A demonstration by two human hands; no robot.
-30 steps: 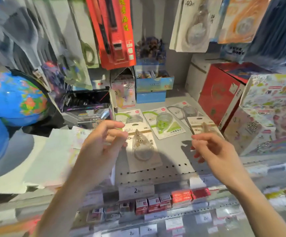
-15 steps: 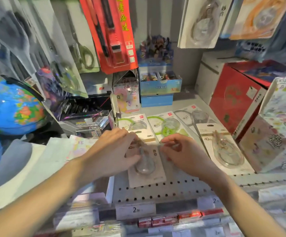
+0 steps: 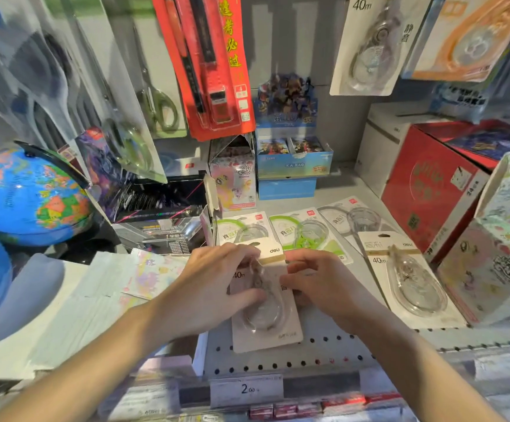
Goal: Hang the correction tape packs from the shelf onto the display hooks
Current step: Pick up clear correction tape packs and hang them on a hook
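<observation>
Left hand [image 3: 214, 287] and right hand [image 3: 317, 284] both gripped one flat card-backed correction tape pack [image 3: 267, 315] (clear teardrop blister) lying on the perforated metal shelf [image 3: 308, 354]. A matching pack [image 3: 409, 281] lay just right; three green-and-grey packs [image 3: 305, 233] behind; another hung above [image 3: 369, 47].
</observation>
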